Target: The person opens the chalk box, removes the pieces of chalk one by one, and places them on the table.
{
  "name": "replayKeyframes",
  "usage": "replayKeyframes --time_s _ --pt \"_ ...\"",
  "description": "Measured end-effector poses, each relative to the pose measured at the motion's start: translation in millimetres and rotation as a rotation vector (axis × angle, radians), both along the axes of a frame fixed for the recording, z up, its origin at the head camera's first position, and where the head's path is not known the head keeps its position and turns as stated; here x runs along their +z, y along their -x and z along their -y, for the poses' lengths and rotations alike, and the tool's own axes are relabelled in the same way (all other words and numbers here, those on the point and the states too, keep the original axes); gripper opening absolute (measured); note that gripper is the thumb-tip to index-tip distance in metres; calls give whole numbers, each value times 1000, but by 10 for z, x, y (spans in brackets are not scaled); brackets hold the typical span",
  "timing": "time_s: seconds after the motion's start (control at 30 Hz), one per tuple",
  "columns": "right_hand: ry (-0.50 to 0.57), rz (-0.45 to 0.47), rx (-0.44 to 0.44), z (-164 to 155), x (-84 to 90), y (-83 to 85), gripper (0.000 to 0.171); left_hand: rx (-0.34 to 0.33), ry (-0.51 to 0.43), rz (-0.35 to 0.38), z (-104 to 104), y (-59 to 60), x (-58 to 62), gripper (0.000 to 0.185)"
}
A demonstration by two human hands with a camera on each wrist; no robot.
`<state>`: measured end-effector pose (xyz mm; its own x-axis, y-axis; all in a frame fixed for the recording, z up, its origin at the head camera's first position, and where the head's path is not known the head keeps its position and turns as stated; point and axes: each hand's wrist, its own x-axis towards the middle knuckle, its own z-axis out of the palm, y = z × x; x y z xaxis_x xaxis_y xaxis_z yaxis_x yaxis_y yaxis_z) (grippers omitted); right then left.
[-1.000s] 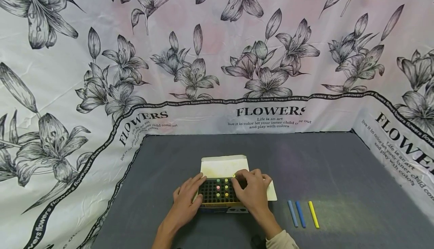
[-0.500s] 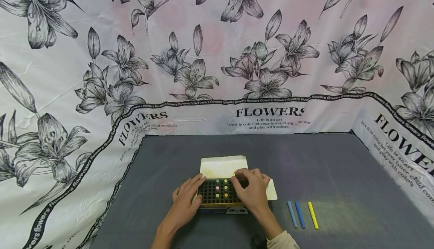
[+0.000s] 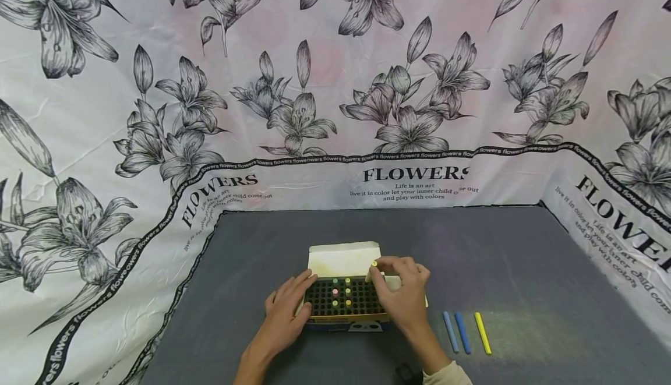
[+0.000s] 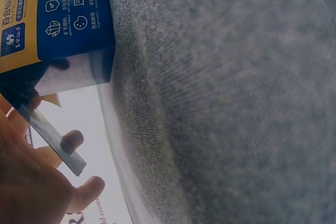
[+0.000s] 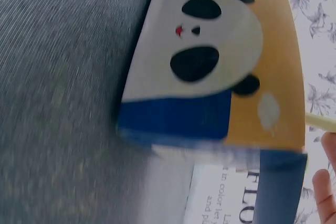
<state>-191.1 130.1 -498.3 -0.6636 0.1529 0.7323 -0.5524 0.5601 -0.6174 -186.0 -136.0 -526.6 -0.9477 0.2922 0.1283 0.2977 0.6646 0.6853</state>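
Observation:
An open chalk box (image 3: 346,317) stands on the table, its black holed insert carrying several upright chalk sticks in green, yellow, pink and orange. At its left side my left hand (image 3: 285,309) rests with fingers extended along the edge. A loose side flap (image 4: 55,142) lies against that hand in the left wrist view. Thumb and fingers of my right hand (image 3: 403,292) pinch a pale yellow chalk stick (image 3: 374,264) above the box's right rear part. The same chalk stick (image 5: 319,122) shows at the right wrist view's edge; its lower end is hidden there by the box.
To the right of the box lie a light blue chalk (image 3: 450,332), a darker blue chalk (image 3: 462,333) and a yellow chalk (image 3: 483,333). Behind the box its pale lid (image 3: 343,260) is folded back. A flower-printed cloth (image 3: 325,111) encloses the grey table (image 3: 251,245).
My right hand has moved to the right and slightly upward with the yellow chalk, uncovering more of the holes. The left hand has stayed at the box's side.

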Motion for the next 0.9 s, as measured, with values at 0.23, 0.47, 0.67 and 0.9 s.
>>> replayKeyframes --time_s 0.23,0.47,0.67,0.9 --pt "33 -56 -8 -236 72 -20 15 8 -2 -1 1 0 16 50" --pt "89 -62 -70 -541 155 -63 16 7 1 0 -7 1 19 52" --pt "133 -50 -99 -834 170 -123 14 -1 -7 2 -2 7 10 52" --pt "160 -32 -158 -1150 95 -204 15 -8 -13 8 -4 6 -9 51"
